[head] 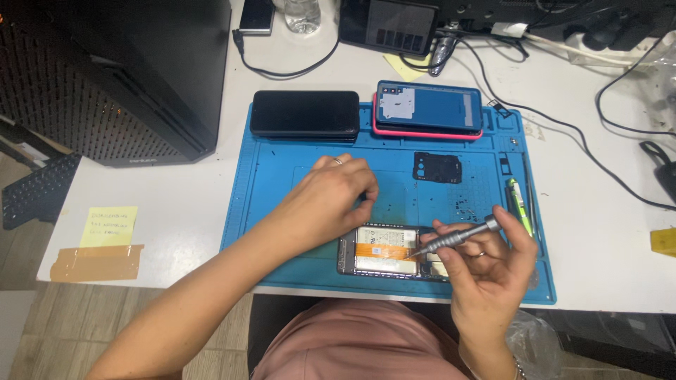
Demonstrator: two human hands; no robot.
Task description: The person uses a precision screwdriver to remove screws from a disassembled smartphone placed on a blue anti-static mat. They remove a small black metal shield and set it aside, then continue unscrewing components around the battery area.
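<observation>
A grey screwdriver (458,238) is pinched in the right hand's (489,271) fingers, its tip set on the opened phone (384,252). The left hand (327,200), fingers curled together, is rested at the phone's upper edge on the blue mat (267,176).

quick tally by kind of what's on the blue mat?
On the blue mat:
Phones: 3 - black phone, blue-backed phone, opened phone
Screwdrivers: 1 - grey screwdriver, in right hand
Black cover plate: 1
Green tool: 1
Total: 6
</observation>
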